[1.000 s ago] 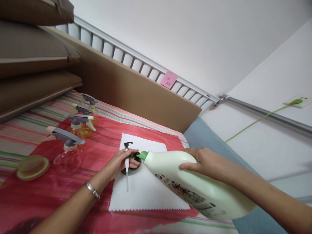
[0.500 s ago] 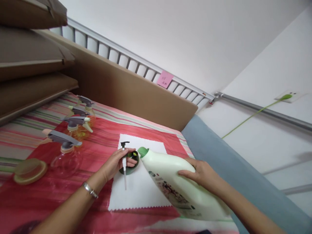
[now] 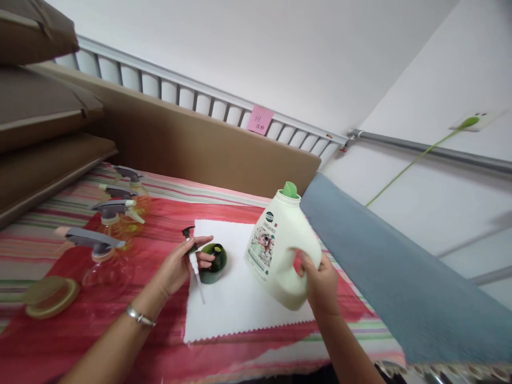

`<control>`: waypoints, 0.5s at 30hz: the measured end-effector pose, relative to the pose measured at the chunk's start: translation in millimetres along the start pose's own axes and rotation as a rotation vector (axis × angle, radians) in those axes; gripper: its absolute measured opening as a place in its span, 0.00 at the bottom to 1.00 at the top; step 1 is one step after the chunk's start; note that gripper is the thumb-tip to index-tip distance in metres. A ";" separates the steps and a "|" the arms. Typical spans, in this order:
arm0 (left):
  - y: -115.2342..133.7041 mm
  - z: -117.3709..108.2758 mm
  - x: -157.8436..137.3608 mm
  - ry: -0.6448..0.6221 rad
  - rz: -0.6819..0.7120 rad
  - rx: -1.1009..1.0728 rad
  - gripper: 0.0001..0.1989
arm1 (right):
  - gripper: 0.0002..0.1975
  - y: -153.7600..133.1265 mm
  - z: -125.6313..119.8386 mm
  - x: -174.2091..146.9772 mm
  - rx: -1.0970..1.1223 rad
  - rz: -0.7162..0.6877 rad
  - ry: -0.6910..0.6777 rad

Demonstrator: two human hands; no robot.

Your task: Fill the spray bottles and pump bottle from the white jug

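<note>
My right hand [image 3: 321, 280] grips the handle of a pale green detergent jug [image 3: 282, 248]. The jug stands nearly upright, its green pour spout uncapped at the top. Between the thumb and fingers of my left hand [image 3: 182, 262] is a pump dispenser [image 3: 194, 262] with a black head, white collar and clear tube hanging down. Beside those fingers a dark green bottle [image 3: 218, 265] shows its open neck; the fingertips are at its near side, and I cannot tell if they touch it. Under the bottle lies a white cloth [image 3: 224, 314] with zigzag edges.
Several clear spray bottles [image 3: 106, 266] with grey trigger heads line the left side. A yellowish round lid [image 3: 52, 296] lies nearby. Brown packages [image 3: 52, 120] are stacked far left. A cardboard panel [image 3: 200, 144] borders the back, and a blue-grey surface [image 3: 360, 256] the right.
The jug has gone from tilted over the green bottle's mouth to nearly upright, farther right. My right hand now shows on its handle. My left hand, still with the pump, has shifted slightly left.
</note>
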State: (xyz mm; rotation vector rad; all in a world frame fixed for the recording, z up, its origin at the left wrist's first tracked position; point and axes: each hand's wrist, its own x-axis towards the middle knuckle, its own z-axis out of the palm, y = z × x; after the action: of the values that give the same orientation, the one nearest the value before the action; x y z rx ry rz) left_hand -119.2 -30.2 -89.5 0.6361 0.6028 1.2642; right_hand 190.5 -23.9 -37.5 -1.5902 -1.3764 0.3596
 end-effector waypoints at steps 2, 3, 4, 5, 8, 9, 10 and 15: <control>5.7 -4.6 -0.1 0.004 0.032 0.008 0.21 | 0.17 6.6 15.9 -0.3 -0.032 0.017 0.045; 8.5 -6.9 0.1 0.008 0.056 0.013 0.21 | 0.17 9.9 22.5 -1.1 -0.047 0.030 0.060; 10.9 -9.1 0.4 0.009 0.080 0.019 0.20 | 0.17 13.3 28.0 -2.6 -0.058 0.043 0.067; 13.0 -10.9 0.7 0.007 0.101 0.024 0.19 | 0.17 16.8 32.4 -4.6 -0.061 0.056 0.068; 15.7 -13.5 1.7 -0.002 0.146 0.031 0.17 | 0.17 27.0 38.2 -12.0 -0.061 0.083 0.047; 15.1 -13.3 2.2 0.000 0.158 0.030 0.16 | 0.17 29.8 38.0 -14.2 -0.056 0.087 0.033; 13.7 -12.6 2.8 0.007 0.172 0.028 0.16 | 0.16 31.9 37.1 -15.9 -0.049 0.088 0.015; -2.8 -6.5 6.6 0.034 0.201 0.062 0.13 | 0.16 37.7 28.9 -17.0 0.017 0.056 -0.151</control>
State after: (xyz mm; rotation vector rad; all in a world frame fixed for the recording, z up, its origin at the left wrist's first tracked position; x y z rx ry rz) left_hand -120.7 -23.6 -96.5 0.7424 0.6198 1.4509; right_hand 186.2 -21.5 -87.7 -1.6171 -1.4401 0.5331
